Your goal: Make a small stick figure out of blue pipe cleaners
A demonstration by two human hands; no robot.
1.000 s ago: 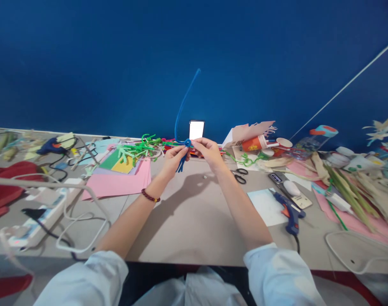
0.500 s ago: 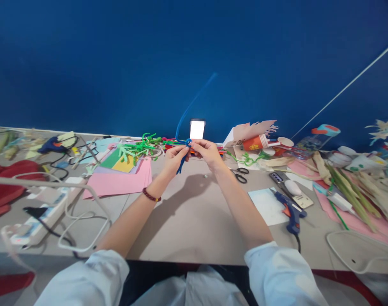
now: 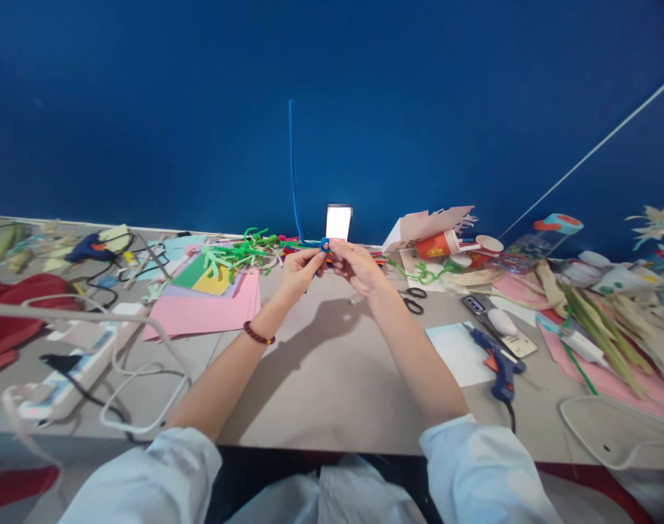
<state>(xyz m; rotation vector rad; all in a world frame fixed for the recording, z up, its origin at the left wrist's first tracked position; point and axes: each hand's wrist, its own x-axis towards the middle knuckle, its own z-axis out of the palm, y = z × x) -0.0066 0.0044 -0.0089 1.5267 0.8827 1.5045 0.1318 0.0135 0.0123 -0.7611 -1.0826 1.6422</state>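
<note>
Presently, head view: left hand (image 3: 302,273) and right hand (image 3: 357,267) pinch narrowly from either side on a small blue pipe-cleaner coil (image 3: 325,244) at twelve o'clock, apparently to keep it tight; its long end (image 3: 292,167) stands free upward. Green pipe cleaners (image 3: 239,253) lie at eleven o'clock, scissors (image 3: 413,300) at two, a hot glue gun (image 3: 499,364) at four.

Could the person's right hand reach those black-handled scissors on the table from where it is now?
Probably yes. The right hand is busy pinching the fuzzy blue pipe cleaner, but the black-handled steel scissors lie just beyond it, with only bare grey tabletop between them.
</note>
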